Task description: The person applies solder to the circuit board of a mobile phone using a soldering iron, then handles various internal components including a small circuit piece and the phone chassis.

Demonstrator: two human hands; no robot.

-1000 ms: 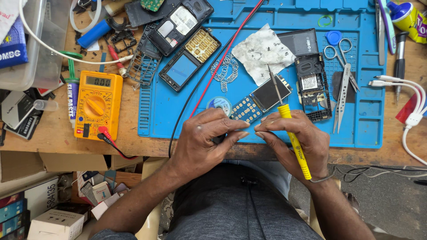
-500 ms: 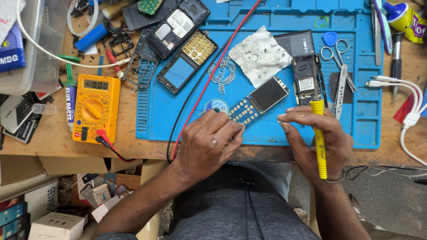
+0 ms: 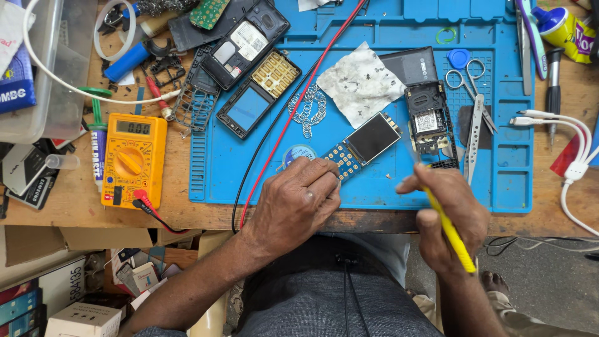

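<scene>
Left hand (image 3: pixel 299 200) lies knuckles-up on the near edge of the blue work mat (image 3: pixel 387 187), fingers curled down, fingertips pinning the keypad end of a phone circuit board (image 3: pixel 365 145). The board lies diagonal on the mat, its dark screen toward the far right, its keypad end partly under the fingers. Right hand (image 3: pixel 450 215) is closed around a yellow-handled tool (image 3: pixel 450 234); the handle runs through the fist toward the person, the tip end is blurred and hard to place, near the board's right side.

Open room: a bare strip of mat between the two hands and right of the board. It is tight beyond that: an opened phone body (image 3: pixel 429 118) and tweezers (image 3: pixel 474 134) stand just right of the screen, and scissors (image 3: pixel 462 72) lie past them. A stained tissue (image 3: pixel 362 84) and a solder wire coil (image 3: pixel 309 106) sit just beyond the board. A red wire (image 3: pixel 293 106) crosses the mat diagonally, left of the left hand.

The mat sits on a worn wooden bench (image 3: pixel 75 206), its near edge under the left wrist. A yellow multimeter (image 3: pixel 132 159) is left of the mat, well apart from the hands. White cables (image 3: pixel 571 156) run at the far right.
</scene>
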